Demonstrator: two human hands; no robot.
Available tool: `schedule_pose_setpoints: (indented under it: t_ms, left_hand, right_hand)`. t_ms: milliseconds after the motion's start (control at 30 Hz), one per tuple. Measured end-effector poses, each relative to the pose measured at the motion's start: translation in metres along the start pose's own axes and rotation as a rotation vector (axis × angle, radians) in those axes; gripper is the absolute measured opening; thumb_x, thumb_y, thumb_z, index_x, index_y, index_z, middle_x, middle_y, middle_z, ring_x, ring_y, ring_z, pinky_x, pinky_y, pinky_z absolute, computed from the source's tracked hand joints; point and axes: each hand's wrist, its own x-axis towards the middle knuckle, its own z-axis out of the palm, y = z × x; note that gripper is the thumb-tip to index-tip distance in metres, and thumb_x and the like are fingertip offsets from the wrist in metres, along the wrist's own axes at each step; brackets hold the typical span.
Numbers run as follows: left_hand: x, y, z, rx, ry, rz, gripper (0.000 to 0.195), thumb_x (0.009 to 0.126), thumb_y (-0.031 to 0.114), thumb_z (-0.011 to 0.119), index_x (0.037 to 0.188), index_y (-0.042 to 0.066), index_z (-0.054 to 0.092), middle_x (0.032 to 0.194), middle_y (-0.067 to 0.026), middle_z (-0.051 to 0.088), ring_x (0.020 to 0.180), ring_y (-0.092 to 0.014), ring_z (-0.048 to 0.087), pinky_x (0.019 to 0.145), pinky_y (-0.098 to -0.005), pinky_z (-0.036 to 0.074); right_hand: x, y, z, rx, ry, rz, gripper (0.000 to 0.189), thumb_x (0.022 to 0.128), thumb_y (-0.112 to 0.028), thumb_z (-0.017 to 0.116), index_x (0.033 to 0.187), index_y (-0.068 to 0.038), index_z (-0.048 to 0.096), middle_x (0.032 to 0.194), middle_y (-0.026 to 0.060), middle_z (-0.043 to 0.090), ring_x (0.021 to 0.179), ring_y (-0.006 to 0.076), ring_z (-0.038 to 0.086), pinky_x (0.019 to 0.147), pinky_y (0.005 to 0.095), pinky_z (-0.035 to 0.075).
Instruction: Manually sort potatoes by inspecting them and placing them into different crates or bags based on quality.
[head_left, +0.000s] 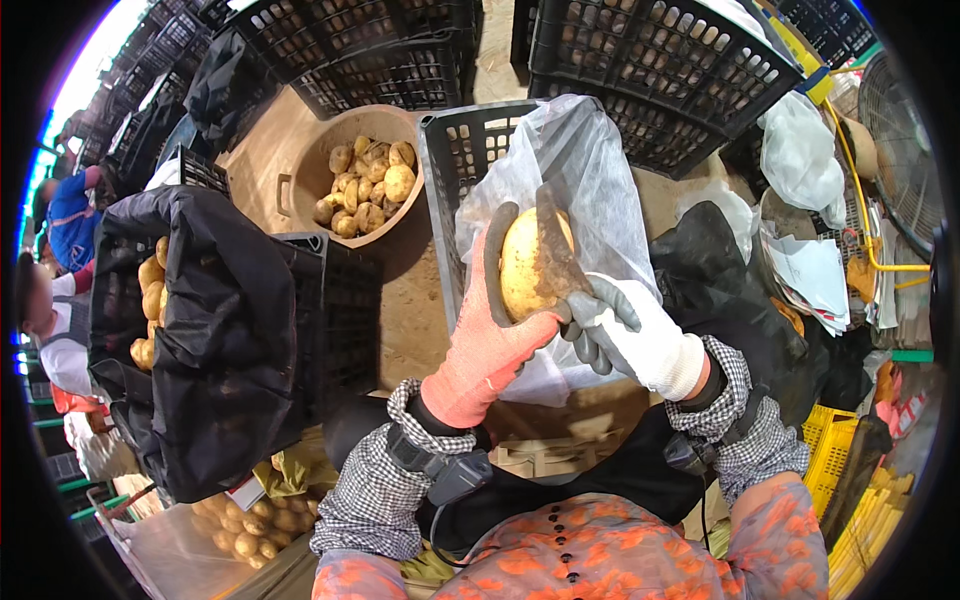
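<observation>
My left hand (484, 341), in a pink glove with dark grey coating, grips a large yellow potato (520, 266) from its left side and below. My right hand (641, 330), in a white glove with grey fingers, pinches a dirt-brown, rag-like piece (556, 270) that lies against the potato's right side. What exactly this piece is, I cannot tell. Both hands are above a black plastic crate (439, 202) lined with a thin, whitish translucent sheet (592, 157). Most of the crate's inside is hidden by the sheet and my hands.
A brown tub (307, 180) with several potatoes stands left of the crate. Further left, black cloth (217, 315) partly covers a potato crate. Stacked full crates (645, 67) block the far side. At right are a fan (900, 150) and papers (810, 277); people (71, 217) are at far left.
</observation>
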Motion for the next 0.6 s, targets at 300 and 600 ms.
schedule_pose_setpoints:
  t_ms: [300,600]
  left_hand:
    - [-0.001,0.001,-0.003,-0.016,-0.011,-0.005,0.091,0.068,-0.004,0.064,0.147,0.01,0.02,0.133,-0.0083,0.04,0.117,-0.017,0.045,0.093,-0.0268,0.042]
    - [-0.002,0.004,-0.007,0.199,-0.055,0.036,0.09,0.069,-0.004,0.063,0.147,0.013,0.022,0.132,-0.0081,0.043,0.094,-0.012,0.055,0.075,-0.0238,0.049]
  right_hand:
    - [0.001,0.02,-0.01,-0.229,0.085,-0.085,0.025,0.092,-0.02,0.054,0.103,0.003,0.057,0.073,0.0044,0.056,0.061,0.0113,0.053,0.057,0.0263,0.044]
    - [0.001,0.003,-0.003,0.045,0.028,-0.031,0.024,0.094,-0.022,0.047,0.095,0.0,0.057,0.062,0.0015,0.053,0.049,0.007,0.047,0.047,0.0208,0.038]
